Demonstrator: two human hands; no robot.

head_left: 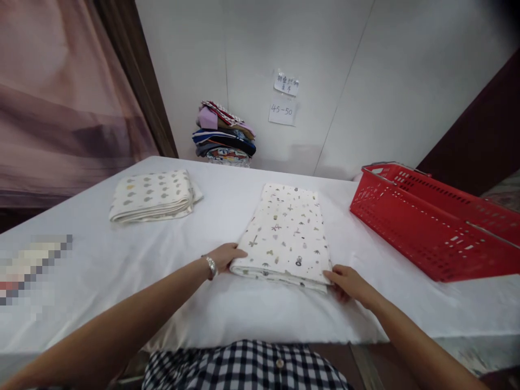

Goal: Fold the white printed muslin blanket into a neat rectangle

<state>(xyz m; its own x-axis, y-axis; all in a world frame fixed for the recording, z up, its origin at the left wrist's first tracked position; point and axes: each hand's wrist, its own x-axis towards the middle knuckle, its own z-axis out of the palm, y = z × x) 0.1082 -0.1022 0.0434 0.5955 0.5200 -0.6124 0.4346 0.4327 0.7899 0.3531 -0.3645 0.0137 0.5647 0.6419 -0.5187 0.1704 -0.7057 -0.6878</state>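
Note:
A folded white cloth (284, 233) with small printed motifs lies flat in the middle of the table, its layered edge towards me. My left hand (224, 257) pinches its near left corner, thumb on top and the other fingers partly hidden by the fabric. At the near right corner, my right hand (344, 281) grips the cloth the same way, thumb above and fingers curled beneath. A second folded cloth (152, 195), white with grey printed shapes, rests to the left, apart from both hands.
On the right of the white-covered table (219, 314) stands a red perforated basket (430, 233). A pile of folded fabrics (224, 135) sits at the back by the wall, below paper notes (282, 111). A pixelated patch covers something at the left.

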